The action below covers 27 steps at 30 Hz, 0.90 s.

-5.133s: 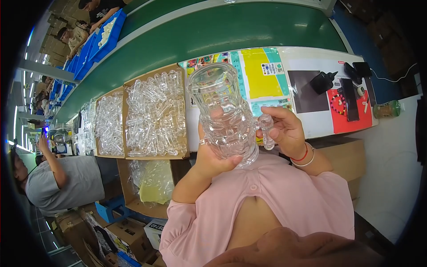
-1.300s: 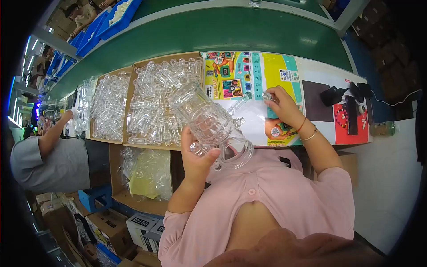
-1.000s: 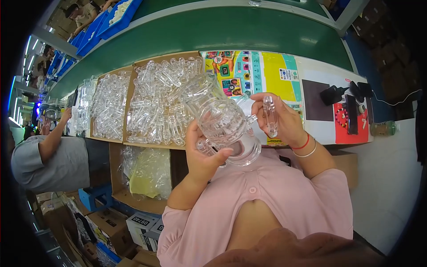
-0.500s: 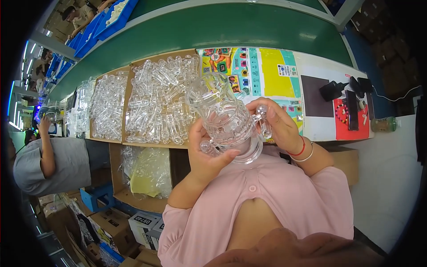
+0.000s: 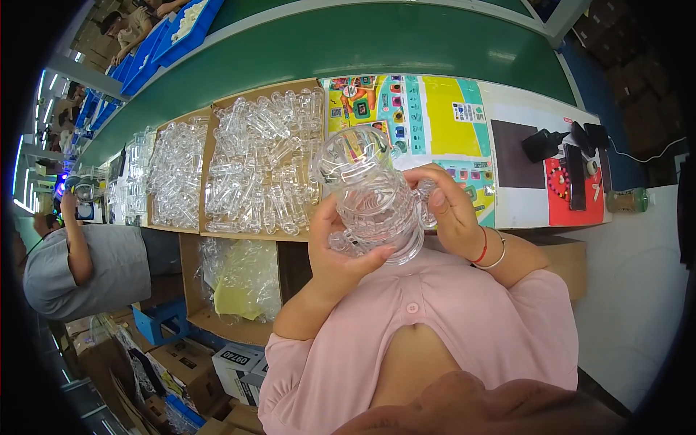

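A large clear plastic vessel [image 5: 373, 199] with a wide round rim and ribbed body is held up in front of my chest, tilted with its rim away to the left. My left hand [image 5: 335, 246] grips its lower left side, fingers behind and thumb along the front. On the right, my right hand [image 5: 448, 206] pinches a clear knobbed piece [image 5: 425, 199] at the vessel's side. Whether that piece is joined to the vessel I cannot tell. Another clear knob [image 5: 339, 241] shows by my left palm.
Left of the vessel, cardboard trays [image 5: 264, 234] hold many clear knobbed plastic parts. Printed sheets [image 5: 453, 116] cover the table behind, with a black phone [image 5: 574, 177] and beads [image 5: 557, 183] at right. An open carton [image 5: 217, 319] with plastic wrap sits below; a co-worker [image 5: 94, 268] stands at left.
The vessel has turned slightly in my hands, its rim shifting a little right and down. My right fingers have closed further over the knobbed piece. The co-worker's arm has shifted a little.
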Tool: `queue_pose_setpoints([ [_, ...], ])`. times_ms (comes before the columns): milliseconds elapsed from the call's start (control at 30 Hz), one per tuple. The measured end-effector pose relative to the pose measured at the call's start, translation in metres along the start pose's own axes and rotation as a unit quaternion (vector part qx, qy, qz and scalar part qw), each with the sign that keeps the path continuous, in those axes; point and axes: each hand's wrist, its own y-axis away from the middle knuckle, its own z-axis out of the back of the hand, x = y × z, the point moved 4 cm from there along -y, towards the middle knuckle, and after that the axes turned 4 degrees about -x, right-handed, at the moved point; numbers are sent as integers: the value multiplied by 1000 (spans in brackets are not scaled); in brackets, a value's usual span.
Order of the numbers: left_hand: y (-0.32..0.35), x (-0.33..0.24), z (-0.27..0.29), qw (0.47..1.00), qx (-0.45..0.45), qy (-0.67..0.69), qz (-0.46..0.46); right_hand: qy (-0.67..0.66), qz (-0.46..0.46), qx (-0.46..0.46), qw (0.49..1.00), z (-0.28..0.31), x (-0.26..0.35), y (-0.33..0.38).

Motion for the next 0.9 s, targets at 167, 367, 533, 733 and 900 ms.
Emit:
queue_pose_setpoints([
  [167,2,3,0,994,37,101,9,-124,9,32,992,15,2,-20],
  [367,17,24,14,969,239,-6,58,-188,-20,201,961,-3,29,-26],
  [533,31,-29,-15,927,287,-29,-240,-170,93,259,946,-14,43,28],
  [733,44,-28,-18,932,264,0,-250,-146,51,247,957,-10,46,34],
  [900,17,-10,-4,993,90,-15,80,-354,-371,129,849,-21,5,-19],
])
